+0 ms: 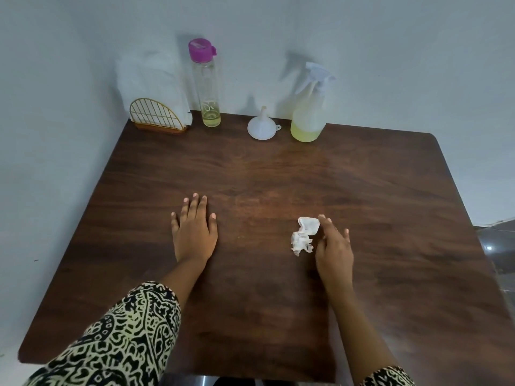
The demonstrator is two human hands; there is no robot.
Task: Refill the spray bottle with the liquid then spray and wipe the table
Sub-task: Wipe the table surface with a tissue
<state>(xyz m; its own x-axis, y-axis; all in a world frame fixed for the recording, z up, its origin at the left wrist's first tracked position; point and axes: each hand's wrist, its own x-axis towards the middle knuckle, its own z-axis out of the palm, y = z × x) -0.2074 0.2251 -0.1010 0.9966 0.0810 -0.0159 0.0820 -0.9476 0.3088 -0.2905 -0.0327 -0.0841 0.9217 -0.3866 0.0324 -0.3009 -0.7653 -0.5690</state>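
Note:
A clear spray bottle [310, 112] with a white trigger head stands at the back of the dark wooden table [390, 196], holding pale yellow liquid in its lower part. Left of it sits an upturned white funnel [262, 126]. A tall clear bottle [207, 87] with a purple cap holds a little yellow liquid. A crumpled white tissue [303, 235] lies on the table. My right hand [334, 246] rests just right of the tissue, fingers apart, its fingertips touching the tissue's edge. My left hand [193, 229] lies flat on the table, fingers spread.
A gold wire napkin holder [157, 117] with white napkins stands at the back left corner against the wall. The table's right edge borders a darker floor area [498, 246]. Patterned sleeves cover both forearms.

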